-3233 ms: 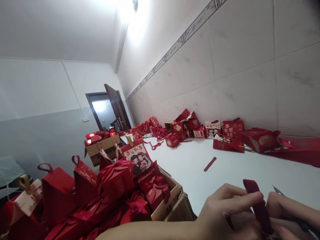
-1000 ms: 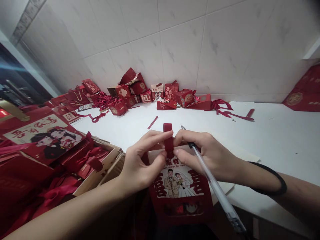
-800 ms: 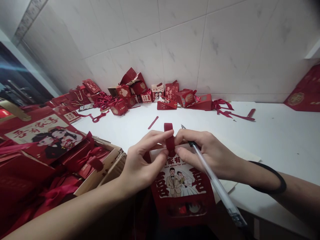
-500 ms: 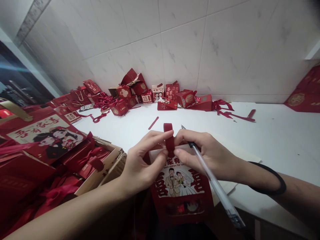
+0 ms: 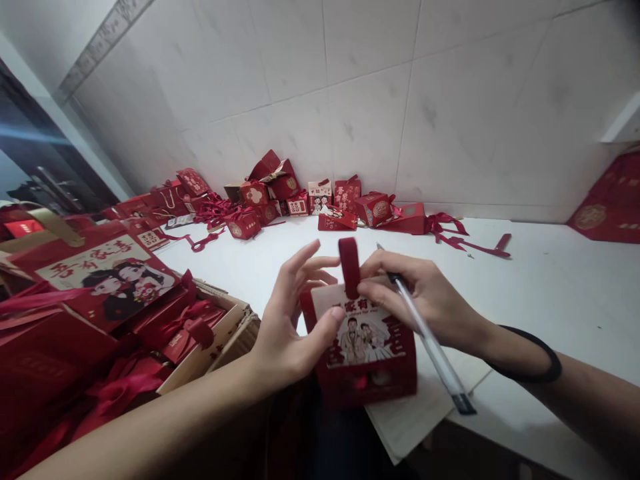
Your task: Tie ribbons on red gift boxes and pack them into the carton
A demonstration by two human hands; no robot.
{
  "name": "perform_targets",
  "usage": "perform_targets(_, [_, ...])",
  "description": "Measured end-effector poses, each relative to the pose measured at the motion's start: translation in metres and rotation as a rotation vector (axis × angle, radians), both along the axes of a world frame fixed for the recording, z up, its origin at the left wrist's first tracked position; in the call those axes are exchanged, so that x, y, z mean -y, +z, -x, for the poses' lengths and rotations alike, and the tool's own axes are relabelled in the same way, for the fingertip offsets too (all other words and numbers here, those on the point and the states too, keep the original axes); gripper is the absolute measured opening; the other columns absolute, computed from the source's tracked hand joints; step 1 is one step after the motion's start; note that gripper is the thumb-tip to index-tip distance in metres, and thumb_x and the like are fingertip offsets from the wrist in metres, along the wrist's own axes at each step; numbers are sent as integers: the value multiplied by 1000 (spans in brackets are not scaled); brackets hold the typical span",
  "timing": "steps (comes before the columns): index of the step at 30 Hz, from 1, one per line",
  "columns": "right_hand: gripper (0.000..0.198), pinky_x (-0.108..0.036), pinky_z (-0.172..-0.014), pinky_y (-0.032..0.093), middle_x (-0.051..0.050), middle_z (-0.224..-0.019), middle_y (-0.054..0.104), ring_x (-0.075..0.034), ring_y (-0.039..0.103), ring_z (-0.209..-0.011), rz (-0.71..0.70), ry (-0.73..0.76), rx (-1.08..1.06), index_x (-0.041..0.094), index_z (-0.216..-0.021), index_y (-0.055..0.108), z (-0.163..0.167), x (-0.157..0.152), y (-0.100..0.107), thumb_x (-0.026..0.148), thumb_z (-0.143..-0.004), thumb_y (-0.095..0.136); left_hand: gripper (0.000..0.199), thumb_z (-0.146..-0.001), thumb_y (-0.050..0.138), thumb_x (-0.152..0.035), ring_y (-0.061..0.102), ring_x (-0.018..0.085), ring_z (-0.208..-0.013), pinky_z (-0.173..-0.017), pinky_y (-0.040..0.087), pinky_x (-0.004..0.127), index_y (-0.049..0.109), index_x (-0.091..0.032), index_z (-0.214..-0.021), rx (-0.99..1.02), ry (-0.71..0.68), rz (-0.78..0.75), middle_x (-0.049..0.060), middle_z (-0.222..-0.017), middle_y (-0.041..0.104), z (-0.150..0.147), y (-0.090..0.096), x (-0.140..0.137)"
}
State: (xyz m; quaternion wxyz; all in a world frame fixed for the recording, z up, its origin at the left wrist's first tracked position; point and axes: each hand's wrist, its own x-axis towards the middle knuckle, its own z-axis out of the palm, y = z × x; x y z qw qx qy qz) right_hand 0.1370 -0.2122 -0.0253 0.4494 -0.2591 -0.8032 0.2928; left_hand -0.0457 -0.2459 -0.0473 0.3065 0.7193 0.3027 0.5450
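A red gift box (image 5: 371, 383) with a bride and groom printed on its front hangs at the table's near edge. From its top stands a dark red ribbon loop (image 5: 349, 263). My right hand (image 5: 425, 293) pinches the top of the box at the foot of the loop. The same hand keeps a clear pen (image 5: 434, 347) with a black end tucked among its fingers, slanting down to the right. At the box's left side is my left hand (image 5: 295, 327), fingers spread apart, its thumb against the printed front.
On the left, a cardboard box (image 5: 235, 333) is filled with red gift boxes and ribbons. Several small red boxes (image 5: 375, 208) line the tiled wall. Loose ribbon (image 5: 450, 227) lies at the back right. Beige paper (image 5: 405, 427) overhangs the white table (image 5: 565, 293).
My left fingers have let go of the box top and spread, the thumb now lower on the front. The gift box has risen slightly and turned. The head view has shifted.
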Motion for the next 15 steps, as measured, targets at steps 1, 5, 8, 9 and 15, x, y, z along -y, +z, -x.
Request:
perform_targets(1, [6, -20, -49, 33, 4, -64, 49, -9, 42, -55, -12, -38, -54, 18, -78, 56, -2, -3, 0, 16, -84, 55, 65, -78, 57, -18, 55, 20, -99, -83, 49, 36, 25, -30, -134, 18, 0, 8, 8, -124, 48, 0, -1, -1])
perform_targets(5, [11, -21, -47, 31, 4, -61, 42, -10, 38, -53, -44, -143, -314, 21, -76, 55, -12, -20, -1, 28, -83, 60, 67, -75, 59, -18, 43, 25, -118, -98, 39, 43, 25, -26, -132, 2, 70, 92, 10, -129, 42, -1, 0, -4])
perform_targets(8, [16, -23, -48, 34, 4, -63, 41, -11, 39, -54, -31, -112, -447, 23, -78, 54, -19, -30, -4, 35, -82, 63, 58, -74, 60, -17, 48, 24, -113, -98, 38, 44, 34, -22, -125, -69, 105, 189, 10, -122, 50, -3, 5, -7])
perform_targets(9, [17, -23, -48, 35, 4, -63, 41, -11, 40, -54, -22, -97, -463, 23, -78, 54, -21, -33, -5, 37, -82, 63, 54, -73, 61, -18, 50, 24, -110, -97, 39, 44, 38, -21, -122, -95, 110, 206, 9, -118, 53, -3, 6, -7])
perform_targets(15, [11, -33, -63, 46, -1, -72, 53, -16, 50, -63, -219, -150, -308, 23, -85, 61, -29, -31, 5, 34, -86, 58, 47, -72, 66, -24, 55, 20, -102, -91, 43, 39, 45, -23, -114, -115, 200, 152, 4, -111, 57, 0, 4, -8])
